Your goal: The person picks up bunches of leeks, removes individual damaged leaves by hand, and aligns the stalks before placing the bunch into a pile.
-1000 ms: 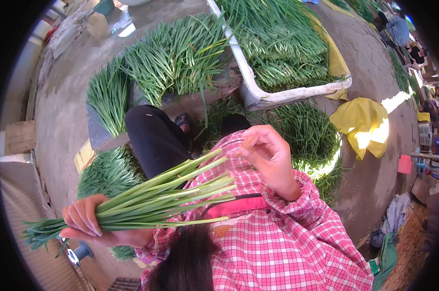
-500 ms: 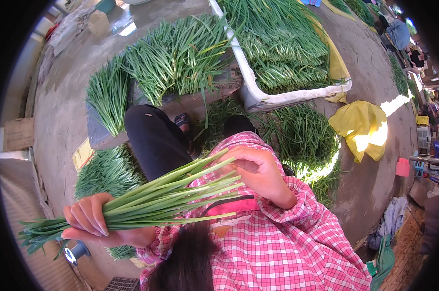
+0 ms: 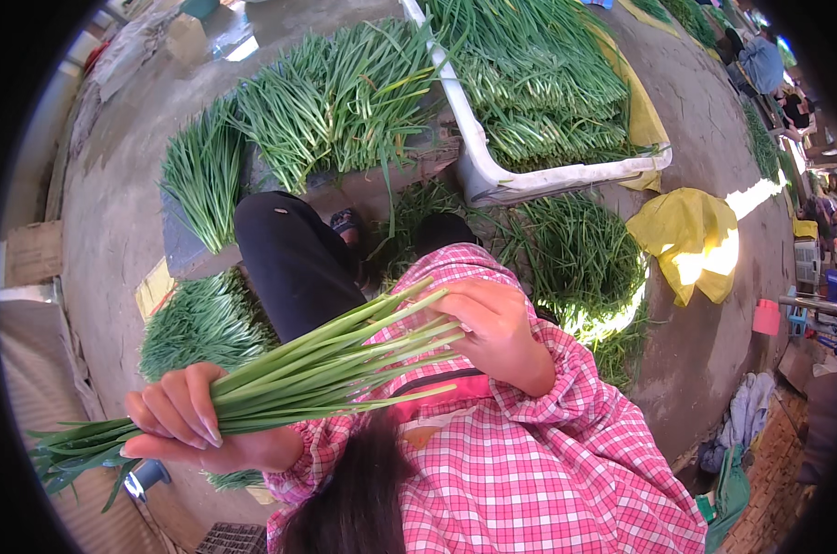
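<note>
A person in a pink checked shirt [image 3: 576, 452] holds a bunch of garlic chives [image 3: 335, 369] slantwise across the lap, the left hand [image 3: 183, 415] wrapped around its leafy part and the right hand [image 3: 497, 328] at its pale stem ends. The hands are apart, linked only by the bunch: the left is clamped on the stalks, while the right has its fingers curled among the tips (whether they pinch a stalk cannot be told, as the knuckles hide the contact). Gripping far back toward the dark leaves likely keeps the stalks gathered while letting the pale ends fan out separately within the right hand's reach. Beyond a bent, dark-trousered knee [image 3: 294, 268], upright-leaning chives [image 3: 331, 115] rest on a low slab [image 3: 193, 262], their pale ends toward the person, an arrangement that probably keeps them aligned. To the right, a white-rimmed tub [image 3: 576, 175] holds layered chives [image 3: 548, 92], its walls presumably keeping the rows together. A tangled heap of greens [image 3: 576, 254] lies below the tub, near a crumpled yellow sheet [image 3: 682, 235] on the concrete floor [image 3: 705, 346].
</note>
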The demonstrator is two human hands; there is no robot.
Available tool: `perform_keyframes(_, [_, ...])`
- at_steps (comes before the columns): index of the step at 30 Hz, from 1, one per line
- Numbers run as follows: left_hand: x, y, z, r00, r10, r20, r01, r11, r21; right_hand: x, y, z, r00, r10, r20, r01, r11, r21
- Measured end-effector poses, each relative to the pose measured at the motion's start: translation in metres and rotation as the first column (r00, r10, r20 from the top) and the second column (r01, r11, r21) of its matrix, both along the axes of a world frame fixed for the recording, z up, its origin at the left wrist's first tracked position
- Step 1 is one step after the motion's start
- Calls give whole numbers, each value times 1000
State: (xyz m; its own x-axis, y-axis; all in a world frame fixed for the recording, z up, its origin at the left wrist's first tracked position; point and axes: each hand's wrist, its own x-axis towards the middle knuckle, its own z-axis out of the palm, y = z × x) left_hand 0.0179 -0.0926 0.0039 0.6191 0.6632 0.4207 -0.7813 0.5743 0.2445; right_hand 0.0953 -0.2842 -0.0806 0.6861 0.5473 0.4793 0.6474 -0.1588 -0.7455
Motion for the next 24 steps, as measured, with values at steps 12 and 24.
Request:
perform_keyframes(12, [-3, 9, 5, 990, -5, 138, 15, 997, -71, 12, -13, -1, 391, 344, -854, 48, 919, 392])
perform_keyframes(24, [4, 5, 0, 992, -43, 122, 56, 993, -107, 0, 9, 24, 5, 534, -846, -38, 845, 533])
